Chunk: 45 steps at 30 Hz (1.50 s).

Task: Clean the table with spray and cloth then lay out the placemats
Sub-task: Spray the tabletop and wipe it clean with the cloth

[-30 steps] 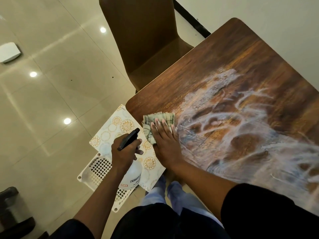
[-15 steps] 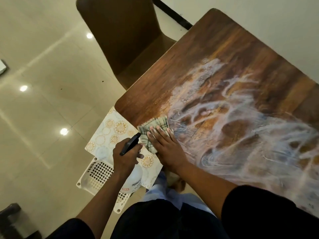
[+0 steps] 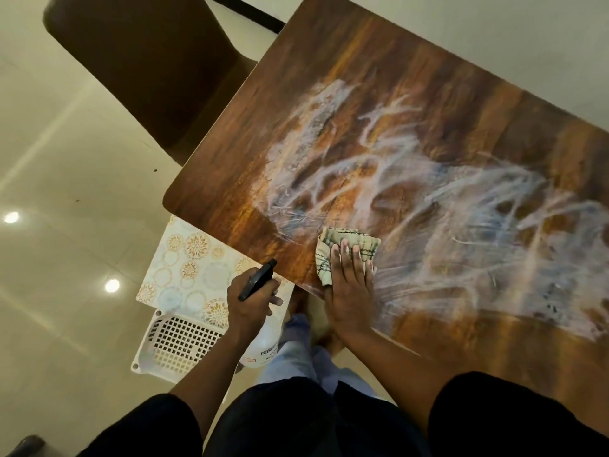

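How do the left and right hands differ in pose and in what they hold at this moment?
The left hand is curled round the spray bottle, while the right hand lies flat with straight fingers on the cloth. The left hand is off the table's edge, above the placemat; the right hand is over the tabletop, near its edge. Both are bare, with dark sleeves.
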Available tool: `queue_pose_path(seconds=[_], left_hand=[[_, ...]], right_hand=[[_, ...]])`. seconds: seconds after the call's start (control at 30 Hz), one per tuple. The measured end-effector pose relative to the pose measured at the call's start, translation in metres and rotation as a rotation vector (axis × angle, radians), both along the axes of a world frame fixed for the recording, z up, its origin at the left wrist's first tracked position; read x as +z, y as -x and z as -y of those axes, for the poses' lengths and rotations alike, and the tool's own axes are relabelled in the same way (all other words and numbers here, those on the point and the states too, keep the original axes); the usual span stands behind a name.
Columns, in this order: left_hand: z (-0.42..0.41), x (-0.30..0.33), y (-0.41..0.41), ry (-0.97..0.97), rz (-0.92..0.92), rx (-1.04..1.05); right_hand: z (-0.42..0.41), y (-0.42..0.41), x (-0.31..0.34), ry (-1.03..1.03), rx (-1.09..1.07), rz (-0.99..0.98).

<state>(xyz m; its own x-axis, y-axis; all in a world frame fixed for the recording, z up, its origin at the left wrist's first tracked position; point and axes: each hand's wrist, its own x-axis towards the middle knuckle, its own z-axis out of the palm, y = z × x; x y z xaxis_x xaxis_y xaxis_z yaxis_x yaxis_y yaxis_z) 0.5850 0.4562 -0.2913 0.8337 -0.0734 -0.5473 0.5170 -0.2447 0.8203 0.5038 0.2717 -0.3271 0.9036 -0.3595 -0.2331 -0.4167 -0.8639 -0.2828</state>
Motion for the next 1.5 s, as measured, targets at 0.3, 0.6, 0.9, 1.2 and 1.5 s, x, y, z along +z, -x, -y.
queue_pose_path(seconds=[0.3, 0.6, 0.9, 1.2, 1.5], left_hand=[[-0.013, 0.009, 0.018, -0.053, 0.119, -0.022], [-0.008, 0.007, 0.043, -0.136, 0.097, -0.479], [0.034, 0.003, 0.067, -0.236, 0.139, -0.663], [0.059, 0.002, 0.076, -0.302, 0.077, -0.693], [0.055, -0.005, 0.058, -0.309, 0.098, -0.697]], right_hand=[[-0.051, -0.044, -0.01, -0.117, 0.487, 0.077], [0.037, 0.039, -0.009, -0.068, 0.288, 0.054], [0.106, 0.124, -0.004, 0.034, -0.084, -0.046], [0.094, 0.154, -0.007, 0.025, -0.295, -0.065], [0.073, 0.144, -0.006, 0.017, -0.386, -0.047]])
